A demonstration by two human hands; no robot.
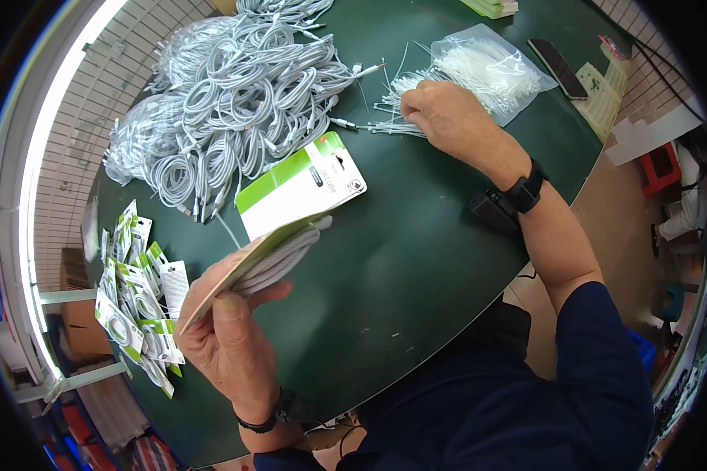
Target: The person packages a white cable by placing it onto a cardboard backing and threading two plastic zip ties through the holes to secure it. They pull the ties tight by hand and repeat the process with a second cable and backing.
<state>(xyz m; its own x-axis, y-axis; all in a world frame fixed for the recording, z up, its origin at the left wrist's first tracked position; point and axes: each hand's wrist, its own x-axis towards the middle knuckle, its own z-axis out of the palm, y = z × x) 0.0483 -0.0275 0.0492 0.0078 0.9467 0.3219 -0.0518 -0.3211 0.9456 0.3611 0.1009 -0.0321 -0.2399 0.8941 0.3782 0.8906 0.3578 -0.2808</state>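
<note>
My left hand [239, 345] grips a packaging card seen nearly edge-on, with a coiled grey-white cable [279, 259] pressed against its face; thumb and fingers close around its lower end. Just beyond it, a flat green-and-white card [279, 200] lies on the table. Over at the upper right, my right hand [448, 118] has its fingers pinched together on loose white cable ties [393, 127], at the edge of their pile. The fingertips partly hide which ties they hold. Beside that hand lies a clear plastic bag [495, 71] full of the same ties.
A large heap of coiled grey-white cables [251, 94] covers the far left of the green table [369, 314]. Carded cables [137, 298] are piled at the left edge. A phone [556, 67] rests at the far right, and green cards [491, 8] at the back.
</note>
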